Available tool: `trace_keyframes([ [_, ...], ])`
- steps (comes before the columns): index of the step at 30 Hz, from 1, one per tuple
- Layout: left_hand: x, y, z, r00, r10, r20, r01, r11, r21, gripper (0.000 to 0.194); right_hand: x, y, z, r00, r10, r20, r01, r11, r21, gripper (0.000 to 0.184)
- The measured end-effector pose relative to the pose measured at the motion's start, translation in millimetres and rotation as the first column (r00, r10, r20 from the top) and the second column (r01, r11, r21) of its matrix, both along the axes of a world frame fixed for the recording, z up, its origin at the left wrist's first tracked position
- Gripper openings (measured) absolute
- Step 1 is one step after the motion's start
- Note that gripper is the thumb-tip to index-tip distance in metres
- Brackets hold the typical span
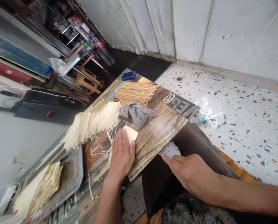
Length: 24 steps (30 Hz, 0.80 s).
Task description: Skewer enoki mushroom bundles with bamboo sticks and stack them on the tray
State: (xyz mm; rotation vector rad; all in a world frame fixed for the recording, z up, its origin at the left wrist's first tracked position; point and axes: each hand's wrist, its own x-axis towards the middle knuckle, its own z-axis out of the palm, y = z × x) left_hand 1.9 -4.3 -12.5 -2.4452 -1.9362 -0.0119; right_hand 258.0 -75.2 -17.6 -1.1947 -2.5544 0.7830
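My left hand lies flat with its fingers stretched out, pressing a folded pale sheet, which looks like tofu skin, onto the wooden table. In my right hand, near the table's front edge, thumb and fingers pinch a thin wooden skewer. Its far end reaches the pale sheet beside my left thumb; whether the tip is inside is hidden. Just beyond my left hand rests a crumpled grey cloth. A long pile of pale sheets with fringed edges lies to its left.
A bundle of wooden skewers and a blue box lie farther back. At the left, a grey tray holds skewered sheets. Loose pale strips are scattered between. A clear plastic bag is on the speckled floor.
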Motion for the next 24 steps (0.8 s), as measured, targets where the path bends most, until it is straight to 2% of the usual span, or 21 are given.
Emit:
trace_keyframes([
  [19, -1.2, 0.0, -3.2, 1.0, -0.005, 0.017, 0.005, 1.0, 0.029, 0.062, 0.6, -2.7, -5.1, 0.995, -0.033, -0.096, 0.047, 0.987, 0.153, 0.048],
  [24, -2.0, 0.0, -4.5, 1.0, -0.009, 0.02, 0.008, 0.999, 0.04, 0.061, 0.9, -1.9, -6.3, 0.995, -0.042, -0.09, 0.056, 0.986, 0.155, 0.047],
])
